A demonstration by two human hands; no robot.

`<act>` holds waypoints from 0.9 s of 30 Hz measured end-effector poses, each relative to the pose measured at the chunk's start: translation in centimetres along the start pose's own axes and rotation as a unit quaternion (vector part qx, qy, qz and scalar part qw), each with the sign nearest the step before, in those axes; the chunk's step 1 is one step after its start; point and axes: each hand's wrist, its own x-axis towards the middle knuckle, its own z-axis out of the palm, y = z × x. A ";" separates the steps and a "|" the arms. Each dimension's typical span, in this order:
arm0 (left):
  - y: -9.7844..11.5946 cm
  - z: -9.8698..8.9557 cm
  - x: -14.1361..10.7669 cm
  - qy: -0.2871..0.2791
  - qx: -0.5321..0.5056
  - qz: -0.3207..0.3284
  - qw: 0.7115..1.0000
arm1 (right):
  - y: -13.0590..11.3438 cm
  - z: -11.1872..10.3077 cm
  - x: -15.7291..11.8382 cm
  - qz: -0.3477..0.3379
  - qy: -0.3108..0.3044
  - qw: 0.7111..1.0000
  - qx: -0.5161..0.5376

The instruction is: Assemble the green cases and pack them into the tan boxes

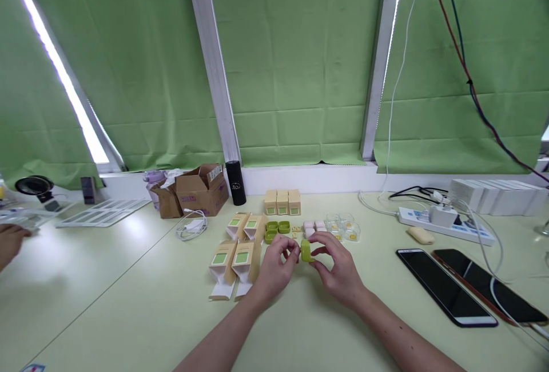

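My right hand (337, 263) holds a small green piece (306, 251) between thumb and fingers, above the table. Close to its left side, my left hand (278, 263) is closed in a pinch; what it holds, if anything, is too small to make out. Behind my hands lie several green square pieces (283, 227), tiny yellowish parts (295, 229), small pale pink blocks (319, 225) and clear containers (351, 231) with yellow inside. Left of my left hand are open kraft boxes (220, 259) with white flaps and green labels. Three closed kraft boxes (282, 203) stand further back.
Two phones (446, 286) lie at the right, near a white power strip (446, 226) with cables. A cardboard box (202, 189), a black bottle (235, 182) and a coiled white cable (191, 225) stand or lie back left. Another person's hand (12, 242) is at the far left.
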 end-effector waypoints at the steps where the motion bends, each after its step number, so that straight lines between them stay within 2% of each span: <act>1: 0.0 0.0 0.0 0.000 -0.001 -0.001 1.000 | 0.0 0.0 0.0 0.002 0.000 1.000 0.000; 8: 0.5 -0.1 0.0 0.003 -0.009 0.000 1.000 | 0.0 0.0 0.0 0.008 0.002 1.000 0.000; 27: 0.2 -0.2 0.0 0.009 -0.002 0.004 1.000 | 0.1 -0.1 0.0 0.018 0.003 1.000 0.010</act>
